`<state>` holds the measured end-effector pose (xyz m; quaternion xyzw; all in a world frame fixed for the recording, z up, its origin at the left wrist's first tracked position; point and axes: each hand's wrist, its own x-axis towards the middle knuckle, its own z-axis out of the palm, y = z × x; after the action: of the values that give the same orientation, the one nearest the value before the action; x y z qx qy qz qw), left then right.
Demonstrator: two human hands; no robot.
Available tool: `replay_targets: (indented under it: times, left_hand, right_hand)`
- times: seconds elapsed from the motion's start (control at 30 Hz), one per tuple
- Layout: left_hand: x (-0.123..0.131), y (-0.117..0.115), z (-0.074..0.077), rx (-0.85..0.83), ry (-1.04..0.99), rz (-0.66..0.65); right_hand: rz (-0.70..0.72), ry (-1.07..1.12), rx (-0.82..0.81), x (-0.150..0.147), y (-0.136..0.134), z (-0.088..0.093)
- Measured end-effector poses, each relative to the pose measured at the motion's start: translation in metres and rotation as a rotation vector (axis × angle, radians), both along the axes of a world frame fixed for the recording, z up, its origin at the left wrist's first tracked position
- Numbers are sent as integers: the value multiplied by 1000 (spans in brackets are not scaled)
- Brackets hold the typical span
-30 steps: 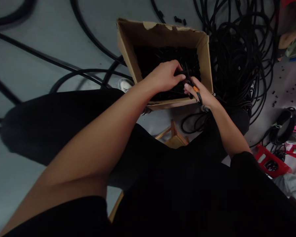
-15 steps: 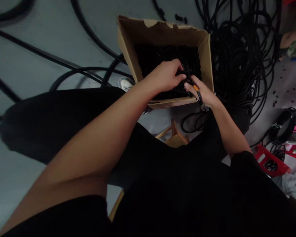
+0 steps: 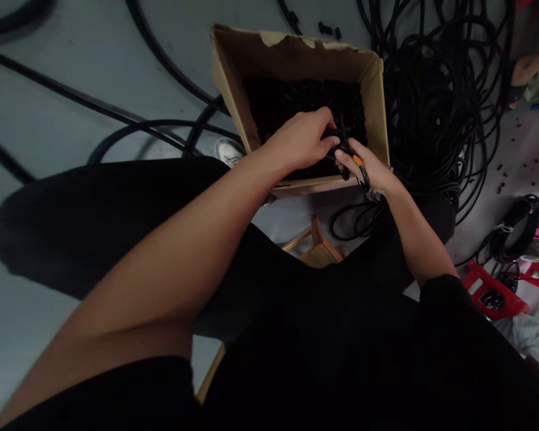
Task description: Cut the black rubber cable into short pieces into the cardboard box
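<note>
Brown cardboard box (image 3: 296, 54) on a grey floor (image 3: 40, 143), its far edge torn, filled with black cables (image 3: 287, 99). Above the near half of the box, both hands close together. Left hand (image 3: 299, 140) curled downward, fingertips (image 3: 330, 139) clenched on a black connector (image 3: 341, 133). Right hand (image 3: 366, 167) grasping a looped black cable (image 3: 363, 178), with a small orange part (image 3: 357, 160) showing beside its fingers. Both grips shut, though the exact finger contact is lost in shadow. Such a close, low hold probably serves to steady the short cable end over the box and keep the loop from slipping away.

Along the near side of the box, black-clad knees (image 3: 431, 221) and the left forearm (image 3: 206, 221) crowding the space and partly blocking the view. Below that near wall, a wooden stool (image 3: 318, 254). Left of the box, a white shoe (image 3: 229, 152) among loose cables. Right of the box, a heap of black cable (image 3: 431, 120) pressed against its wall. Farther right, a tied cable coil (image 3: 516, 230), a red plastic crate (image 3: 491, 293), scattered black bits (image 3: 507, 143) and another person's bare limb (image 3: 530, 69), dim and only partly in view.
</note>
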<state>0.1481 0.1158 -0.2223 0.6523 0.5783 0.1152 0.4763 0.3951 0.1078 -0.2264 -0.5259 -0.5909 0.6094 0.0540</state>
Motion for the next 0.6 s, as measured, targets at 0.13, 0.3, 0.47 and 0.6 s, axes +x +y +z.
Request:
replay_targets:
  times: [0.13,0.3,0.47,0.6]
  left_hand:
    - [0,1,-1,3,-27,2]
    - [-1,3,-1,24,-40,15]
    - [-5,4,-4,28,-64,28]
    - [-5,3,-4,23,-48,43]
  right_hand:
    - [-72,25,-12,-6,-3,7]
    - [-125,48,-33,-13,-6,6]
    - [-109,29,-7,-13,-8,5]
    - [-106,9,21,-16,-11,10]
